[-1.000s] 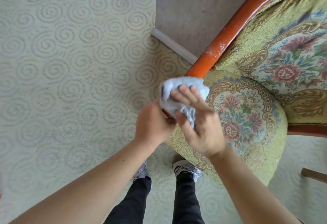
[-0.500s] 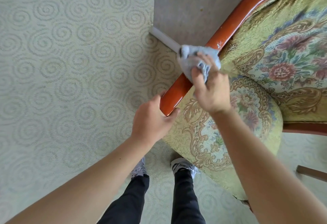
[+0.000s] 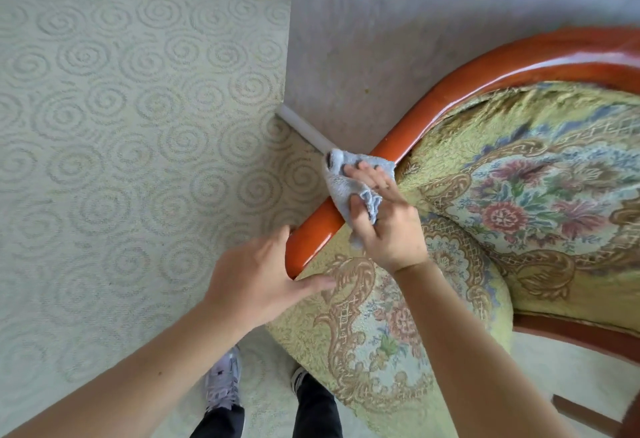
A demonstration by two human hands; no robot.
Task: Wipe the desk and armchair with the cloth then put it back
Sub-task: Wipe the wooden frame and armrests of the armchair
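Cloth (image 3: 341, 184) pressed on armrest (image 3: 320, 226) by right hand (image 3: 388, 226) (fingers (image 3: 363, 169) spread), left hand (image 3: 256, 282) gripping rail end

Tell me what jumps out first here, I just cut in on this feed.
The glossy orange-brown wooden arm of the armchair curves across the right side, edging flowered upholstery. Midway along it, the right hand presses a pale blue cloth against the wood. The left hand grips the arm's near end, over swirl-patterned carpet.
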